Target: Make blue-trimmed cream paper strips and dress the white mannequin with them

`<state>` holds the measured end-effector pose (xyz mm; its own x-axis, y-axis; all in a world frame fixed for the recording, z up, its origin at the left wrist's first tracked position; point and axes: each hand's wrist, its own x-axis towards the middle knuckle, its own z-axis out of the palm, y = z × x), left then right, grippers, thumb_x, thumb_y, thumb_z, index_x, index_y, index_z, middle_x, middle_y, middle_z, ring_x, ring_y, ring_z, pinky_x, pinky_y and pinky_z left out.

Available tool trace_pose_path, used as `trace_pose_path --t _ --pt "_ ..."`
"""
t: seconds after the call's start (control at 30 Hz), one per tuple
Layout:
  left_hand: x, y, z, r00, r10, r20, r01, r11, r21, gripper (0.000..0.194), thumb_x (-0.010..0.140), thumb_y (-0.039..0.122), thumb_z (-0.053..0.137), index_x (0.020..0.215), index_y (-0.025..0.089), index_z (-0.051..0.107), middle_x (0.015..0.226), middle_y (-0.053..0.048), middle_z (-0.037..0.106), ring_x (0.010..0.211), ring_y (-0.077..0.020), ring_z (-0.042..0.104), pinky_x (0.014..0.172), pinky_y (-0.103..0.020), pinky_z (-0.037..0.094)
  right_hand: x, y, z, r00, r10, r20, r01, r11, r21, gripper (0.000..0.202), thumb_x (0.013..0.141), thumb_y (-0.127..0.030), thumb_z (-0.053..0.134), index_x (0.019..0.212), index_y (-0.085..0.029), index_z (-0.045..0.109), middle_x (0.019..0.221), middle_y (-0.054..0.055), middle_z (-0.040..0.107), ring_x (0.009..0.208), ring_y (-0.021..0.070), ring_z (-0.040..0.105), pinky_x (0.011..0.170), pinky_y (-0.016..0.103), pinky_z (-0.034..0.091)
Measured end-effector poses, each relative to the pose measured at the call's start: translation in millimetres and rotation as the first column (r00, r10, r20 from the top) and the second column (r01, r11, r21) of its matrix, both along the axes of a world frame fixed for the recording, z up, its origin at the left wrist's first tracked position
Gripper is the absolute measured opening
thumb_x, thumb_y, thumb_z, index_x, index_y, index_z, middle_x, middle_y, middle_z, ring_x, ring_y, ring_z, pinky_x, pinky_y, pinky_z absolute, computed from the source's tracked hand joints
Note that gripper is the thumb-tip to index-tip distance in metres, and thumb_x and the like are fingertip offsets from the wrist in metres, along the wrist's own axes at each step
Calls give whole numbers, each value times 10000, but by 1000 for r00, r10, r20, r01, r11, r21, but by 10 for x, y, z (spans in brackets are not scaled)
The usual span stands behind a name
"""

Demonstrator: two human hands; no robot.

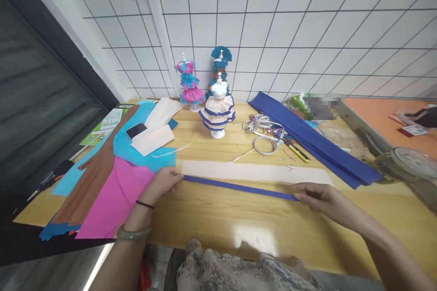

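Fingers: left hand (166,181), right hand (316,198) pinching blue crepe-paper strip (239,187) near ends | overpulling could tear it

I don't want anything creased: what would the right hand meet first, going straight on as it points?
Probably the cream strip, just beyond the blue strip the right hand holds, though it might pass above; depth is unclear.
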<state>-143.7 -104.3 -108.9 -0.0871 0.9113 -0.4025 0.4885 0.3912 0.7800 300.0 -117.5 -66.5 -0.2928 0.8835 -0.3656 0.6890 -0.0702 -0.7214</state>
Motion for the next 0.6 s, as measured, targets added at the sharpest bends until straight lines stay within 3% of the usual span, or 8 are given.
trace_pose_path --t 0.17,0.3,0.43,0.6 --pt "45 -68 18 996 -71 -52 74 995 64 283 605 409 608 542 176 461 443 69 425 433 -86 376 458 -212 227 355 -120 -83 998 -65 20 65 998 0 426 763 -553 546 928 -195 709 859 59 694 675 171 576 627 277 472" --pt "92 -150 3 964 -121 -238 150 983 105 227 646 379 583 583 175 508 508 46 471 522 -124 432 504 -232 265 439 -179 -168 995 -83 55 82 996 19 396 713 -553 591 797 -184 709 817 64 700 716 206 615 653 293 490" --pt "105 -211 -28 947 -122 -297 164 979 120 175 685 354 554 667 187 509 606 27 538 607 -155 500 562 -250 325 402 -93 -122 992 -86 96 74 990 120 380 722 -534 593 854 -190 687 868 70 692 740 194 619 660 283 481" --pt "78 -249 -62 958 -113 -263 154 978 139 219 702 405 557 713 192 513 606 30 535 600 -160 506 578 -261 353 136 271 31 993 -30 115 -4 960 280 370 803 -525 496 777 -195 663 819 72 684 728 182 598 684 297 465"
